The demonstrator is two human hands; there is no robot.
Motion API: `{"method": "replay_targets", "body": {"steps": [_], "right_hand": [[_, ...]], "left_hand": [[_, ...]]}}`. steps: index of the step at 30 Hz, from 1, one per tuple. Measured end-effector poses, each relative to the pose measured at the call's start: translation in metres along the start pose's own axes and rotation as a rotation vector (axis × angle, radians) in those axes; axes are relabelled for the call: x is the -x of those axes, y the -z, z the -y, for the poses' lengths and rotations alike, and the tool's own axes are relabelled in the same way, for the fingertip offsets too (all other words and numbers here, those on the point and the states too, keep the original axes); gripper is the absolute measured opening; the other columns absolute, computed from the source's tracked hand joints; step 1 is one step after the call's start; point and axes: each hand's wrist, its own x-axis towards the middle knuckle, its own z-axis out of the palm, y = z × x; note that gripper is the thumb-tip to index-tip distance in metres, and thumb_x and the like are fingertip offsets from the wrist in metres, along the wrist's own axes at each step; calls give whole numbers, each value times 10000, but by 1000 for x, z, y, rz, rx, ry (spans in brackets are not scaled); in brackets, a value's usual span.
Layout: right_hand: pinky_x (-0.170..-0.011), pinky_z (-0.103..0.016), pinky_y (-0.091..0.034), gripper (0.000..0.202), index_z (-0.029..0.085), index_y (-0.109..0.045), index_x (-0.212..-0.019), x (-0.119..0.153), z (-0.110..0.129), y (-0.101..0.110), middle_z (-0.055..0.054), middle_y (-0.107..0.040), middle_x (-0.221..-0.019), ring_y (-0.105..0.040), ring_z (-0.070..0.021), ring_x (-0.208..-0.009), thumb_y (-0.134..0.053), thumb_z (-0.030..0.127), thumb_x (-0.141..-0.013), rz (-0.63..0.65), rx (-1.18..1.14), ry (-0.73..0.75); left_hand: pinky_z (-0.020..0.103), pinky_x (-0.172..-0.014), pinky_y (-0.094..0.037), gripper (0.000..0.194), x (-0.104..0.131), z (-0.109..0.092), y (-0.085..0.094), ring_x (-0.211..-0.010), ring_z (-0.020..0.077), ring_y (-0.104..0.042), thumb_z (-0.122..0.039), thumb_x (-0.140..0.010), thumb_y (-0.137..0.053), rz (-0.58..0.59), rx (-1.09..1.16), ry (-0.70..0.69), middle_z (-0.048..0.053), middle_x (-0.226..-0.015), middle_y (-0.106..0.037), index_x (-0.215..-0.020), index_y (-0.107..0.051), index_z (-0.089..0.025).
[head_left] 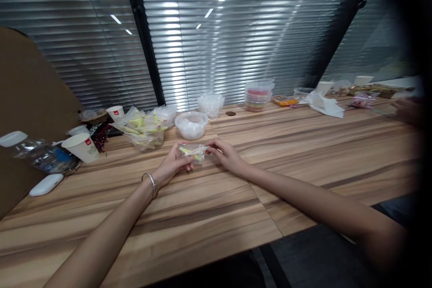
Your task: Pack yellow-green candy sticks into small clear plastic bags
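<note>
Above the middle of the wooden table (209, 216), my left hand (172, 164) grips a small clear plastic bag (194, 153) with thin yellow and white pieces inside. My right hand (227, 155) pinches the bag's right end between thumb and fingers. A silver bangle (150, 184) circles my left wrist. Just beyond my hands stands a round clear tub (191, 125) with whitish, see-through contents. To its left, a clear container (146, 141) is heaped with similar small bags of yellow pieces (143, 121).
At the left are paper cups (82, 147), a plastic bottle (43, 153) lying down and a white oval case (46, 185). Stacked clear containers (258, 95), an orange packet (284, 101) and white tissue (324, 103) line the back. Another person's hand (409, 110) is blurred at far right.
</note>
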Motion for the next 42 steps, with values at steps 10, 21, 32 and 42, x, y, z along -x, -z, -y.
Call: {"method": "replay_targets", "body": {"steps": [10, 21, 32, 42], "right_hand": [[-801, -322, -445, 166, 200, -646, -891, 2, -2, 2, -40, -668, -906, -602, -180, -858, -514, 293, -854, 43, -41, -60], [-711, -289, -457, 152, 181, -575, -860, 0, -5, 0, -38, -606, -833, -564, -151, -780, -536, 326, -841, -118, 9, -24], [-752, -294, -447, 115, 191, -608, -896, 6, 0, -2, -35, -631, -859, -579, -160, -819, -519, 251, -859, -170, 75, 58], [-744, -301, -446, 91, 186, -577, -892, 8, 9, -2, -39, -611, -844, -565, -157, -794, -532, 253, -850, -21, 84, 138]], "left_hand": [[246, -587, -464, 540, 1, 2, 3, -625, 129, -598, -285, -747, -667, 60, -61, 12, 39, -790, -615, -1199, -379, -221], [240, -570, -451, 518, 2, 1, 2, -622, 126, -589, -293, -771, -641, 95, -50, 21, 33, -788, -608, -1192, -348, -227], [201, -530, -422, 514, 0, 3, 1, -577, 97, -543, -292, -746, -666, 94, -107, 11, -8, -709, -578, -1142, -349, -210], [182, -514, -394, 548, 4, -3, -2, -566, 81, -511, -315, -735, -675, 94, -205, 30, -17, -722, -562, -1171, -356, -224]]}}
